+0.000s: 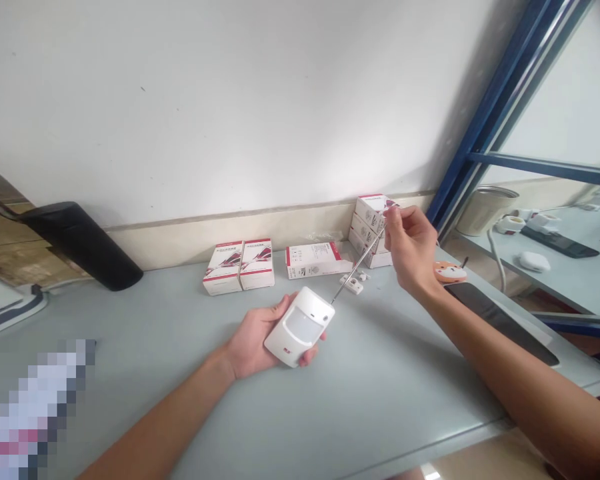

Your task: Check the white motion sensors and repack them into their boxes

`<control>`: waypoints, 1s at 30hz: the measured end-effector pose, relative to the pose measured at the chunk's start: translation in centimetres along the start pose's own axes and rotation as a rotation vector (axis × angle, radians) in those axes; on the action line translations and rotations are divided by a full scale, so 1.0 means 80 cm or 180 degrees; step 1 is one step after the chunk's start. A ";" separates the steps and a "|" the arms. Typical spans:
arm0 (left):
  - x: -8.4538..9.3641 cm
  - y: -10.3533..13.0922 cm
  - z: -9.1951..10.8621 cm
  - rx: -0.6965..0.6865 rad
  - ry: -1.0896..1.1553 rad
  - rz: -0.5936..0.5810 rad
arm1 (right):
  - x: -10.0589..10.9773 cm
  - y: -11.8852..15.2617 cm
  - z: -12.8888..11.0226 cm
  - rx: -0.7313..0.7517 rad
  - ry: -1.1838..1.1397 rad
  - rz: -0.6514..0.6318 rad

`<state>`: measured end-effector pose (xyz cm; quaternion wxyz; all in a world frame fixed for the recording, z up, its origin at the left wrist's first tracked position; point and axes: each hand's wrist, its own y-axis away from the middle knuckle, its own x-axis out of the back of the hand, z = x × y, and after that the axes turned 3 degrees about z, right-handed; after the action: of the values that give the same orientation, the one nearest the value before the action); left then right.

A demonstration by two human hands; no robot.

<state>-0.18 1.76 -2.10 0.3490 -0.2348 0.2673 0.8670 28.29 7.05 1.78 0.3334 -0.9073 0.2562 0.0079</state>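
A white motion sensor (307,327) with a curved lens window lies tilted in my left hand (255,337), whose fingers wrap round its sides. From its upper right corner a thin metal antenna (356,267) runs up and to the right. The thumb and fingertips of my right hand (410,237) are pinched at the far end of that rod. Beyond the sensor, a small white bracket part (353,285) rests on the desk, with tiny white bits beside it.
Two white-and-red boxes (239,265) stand near the wall, beside an opened box (313,259) and a box stack (365,223). A black cylinder (87,247) leans at left. At right lie an orange-and-white animal-faced item (450,271) and a dark flat device (503,323) on the grey desk (145,333).
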 end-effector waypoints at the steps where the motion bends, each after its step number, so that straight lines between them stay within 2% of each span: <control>1: 0.000 0.000 0.000 -0.0032 0.0004 0.0016 | -0.003 0.006 0.000 -0.0061 -0.0011 -0.0096; 12: -0.008 -0.002 0.002 -0.0240 0.0446 0.0399 | -0.029 0.084 0.002 -0.0882 0.0079 -0.1471; 15: -0.007 -0.001 0.001 -0.0298 0.0563 0.0355 | -0.031 0.096 0.004 -0.0998 0.0006 -0.1800; 24: -0.008 0.001 0.000 -0.0292 0.0382 0.0199 | -0.029 0.090 -0.008 -0.1594 -0.0366 -0.2166; 30: -0.008 0.003 0.001 -0.0196 0.0504 0.0162 | -0.025 0.079 -0.010 -0.1668 -0.0350 -0.2524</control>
<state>0.04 1.32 -1.60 0.2972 -0.3063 0.2732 0.8621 23.47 3.40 -1.00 0.0838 -0.9868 -0.1384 -0.0077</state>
